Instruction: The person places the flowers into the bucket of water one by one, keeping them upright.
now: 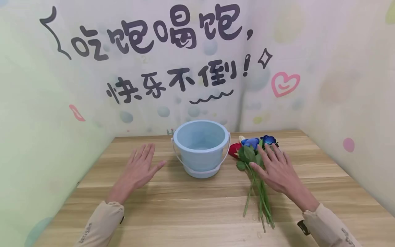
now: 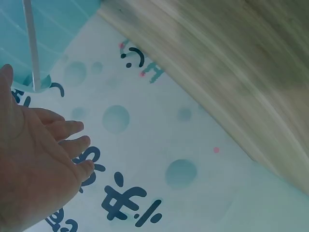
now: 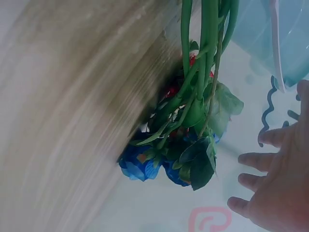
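Observation:
A light blue bucket [image 1: 200, 159] with a thin white handle stands upright at the back middle of the table. To its right lies a bunch of artificial-looking roses [image 1: 251, 143], blue and red with a pale one behind, their green stems [image 1: 262, 199] pointing toward me. My left hand [image 1: 139, 168] hovers left of the bucket, fingers straight, holding nothing. Over the right side of the bunch is my right hand [image 1: 277, 171], fingers spread; the right wrist view shows this hand [image 3: 275, 179] apart from the flowers [image 3: 140, 162]. Part of the bucket [image 2: 48, 38] shows in the left wrist view.
The wooden table [image 1: 185, 212] meets a printed cloth wall [image 1: 154, 113] at its back edge, with dark lettering and a pink heart [image 1: 285, 84]. Side walls rise close at left and right. Small clear specks lie near the stem ends.

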The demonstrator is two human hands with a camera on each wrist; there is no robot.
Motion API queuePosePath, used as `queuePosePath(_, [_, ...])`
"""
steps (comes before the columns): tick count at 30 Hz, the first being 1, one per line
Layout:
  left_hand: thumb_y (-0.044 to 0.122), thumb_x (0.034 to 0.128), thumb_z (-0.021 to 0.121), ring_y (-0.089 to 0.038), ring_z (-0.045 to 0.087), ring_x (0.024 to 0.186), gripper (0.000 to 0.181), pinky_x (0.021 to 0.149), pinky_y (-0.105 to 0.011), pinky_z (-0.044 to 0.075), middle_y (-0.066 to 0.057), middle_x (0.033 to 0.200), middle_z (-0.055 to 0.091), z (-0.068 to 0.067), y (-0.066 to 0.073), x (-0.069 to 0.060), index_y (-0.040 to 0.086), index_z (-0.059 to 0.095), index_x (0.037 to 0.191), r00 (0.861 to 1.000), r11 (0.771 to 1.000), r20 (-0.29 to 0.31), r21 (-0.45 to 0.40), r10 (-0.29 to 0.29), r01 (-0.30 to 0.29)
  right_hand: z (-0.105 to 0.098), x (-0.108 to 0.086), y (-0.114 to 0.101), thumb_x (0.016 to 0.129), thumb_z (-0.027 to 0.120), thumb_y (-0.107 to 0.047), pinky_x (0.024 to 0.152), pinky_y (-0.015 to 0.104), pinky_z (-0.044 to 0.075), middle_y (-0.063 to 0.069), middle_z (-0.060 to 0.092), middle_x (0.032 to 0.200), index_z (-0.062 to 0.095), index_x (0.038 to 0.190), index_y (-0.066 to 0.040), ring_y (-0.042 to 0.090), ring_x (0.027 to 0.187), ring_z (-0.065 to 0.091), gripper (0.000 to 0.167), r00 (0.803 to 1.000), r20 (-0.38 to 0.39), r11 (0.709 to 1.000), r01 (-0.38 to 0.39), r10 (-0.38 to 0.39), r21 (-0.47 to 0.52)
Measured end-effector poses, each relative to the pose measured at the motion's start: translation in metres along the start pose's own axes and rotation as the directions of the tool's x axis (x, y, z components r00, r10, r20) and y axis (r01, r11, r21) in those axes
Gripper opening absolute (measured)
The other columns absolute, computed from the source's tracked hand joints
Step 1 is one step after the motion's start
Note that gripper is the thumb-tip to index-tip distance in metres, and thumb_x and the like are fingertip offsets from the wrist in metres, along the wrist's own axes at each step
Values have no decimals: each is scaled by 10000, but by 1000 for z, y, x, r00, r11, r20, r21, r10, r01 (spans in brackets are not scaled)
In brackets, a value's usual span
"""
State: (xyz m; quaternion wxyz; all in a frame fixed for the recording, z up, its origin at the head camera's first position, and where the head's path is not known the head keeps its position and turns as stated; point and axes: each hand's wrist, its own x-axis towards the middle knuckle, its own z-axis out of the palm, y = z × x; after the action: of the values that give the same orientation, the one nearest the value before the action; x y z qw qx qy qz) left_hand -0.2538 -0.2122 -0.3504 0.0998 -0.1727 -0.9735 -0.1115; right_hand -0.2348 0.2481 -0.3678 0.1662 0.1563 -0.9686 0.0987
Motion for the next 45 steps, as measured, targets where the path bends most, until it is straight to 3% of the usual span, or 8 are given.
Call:
queuePosePath(7, [547, 1096, 345, -444, 112, 1547, 843, 1247, -591, 44, -265, 1680, 140, -6, 9, 10, -81, 125, 1615, 999, 989, -20, -145, 39, -42, -3, -8, 7, 1083, 522, -429, 1013, 770, 326, 367, 478, 1418, 464, 1466, 85, 586, 1296, 408, 644, 991, -54, 987, -117, 124, 111])
queuePosePath(11, [520, 1091, 398, -449, 134, 1542, 828, 1235, -620, 106, -234, 1692, 138, -8, 13, 23, -33, 111, 1636, 997, 958, -30, -278, 70, -75, -1, -12, 9, 1056, 606, -304, 782, 572, 559, 285, 687, 1058, 597, 1236, 120, 431, 930, 661, 461, 980, -14, 947, -190, 200, 257])
queuePosePath(13, [518, 1083, 422, -454, 141, 1540, 829, 1224, -642, 127, -217, 1697, 134, -8, 14, 29, -6, 109, 1645, 997, 937, -29, -340, 76, -81, 2, -14, 10, 1037, 633, -241, 612, 442, 569, 190, 714, 901, 633, 1127, 106, 296, 741, 674, 359, 973, 39, 915, -225, 226, 336])
queuePosePath(15, [529, 1075, 435, -448, 144, 1541, 837, 1218, -654, 133, -202, 1700, 133, -8, 15, 36, 13, 114, 1650, 996, 921, -26, -381, 81, -84, 6, -15, 11, 1024, 647, -209, 546, 372, 538, 124, 709, 831, 652, 1066, 87, 215, 678, 647, 299, 965, 88, 881, -260, 246, 396])
queuePosePath(18, [553, 1065, 449, -441, 145, 1543, 855, 1217, -651, 135, -196, 1700, 136, -9, 15, 45, 24, 121, 1652, 996, 905, -24, -417, 82, -84, 12, -14, 10, 1006, 666, -182, 528, 346, 521, 96, 700, 806, 666, 1026, 74, 184, 655, 626, 257, 958, 111, 851, -285, 263, 441])
queuePosePath(29, [624, 1020, 507, -402, 144, 1554, 885, 1196, -680, 168, -133, 1710, 149, -8, 16, 63, 130, 165, 1670, 998, 887, 32, -460, 51, -30, 17, -8, 12, 985, 675, -190, 535, 344, 514, 159, 694, 863, 645, 1000, 75, 209, 675, 615, 267, 933, 139, 801, -356, 331, 482])
queuePosePath(40, [581, 1015, 569, -361, 176, 1553, 847, 1201, -652, 203, -52, 1707, 155, -3, 13, 68, 169, 217, 1665, 997, 877, 32, -477, 76, -52, 21, -3, 15, 968, 686, -156, 542, 330, 479, 148, 666, 852, 644, 982, 66, 212, 684, 578, 226, 922, 172, 776, -384, 346, 501])
queuePosePath(45, [594, 988, 609, -376, 183, 1549, 888, 1194, -659, 212, -57, 1709, 148, -3, 15, 70, 170, 220, 1664, 996, 876, 41, -480, 74, -45, 21, -2, 17, 936, 666, -101, 544, 311, 460, 118, 643, 844, 646, 981, 65, 201, 693, 549, 173, 915, 179, 750, -400, 362, 527])
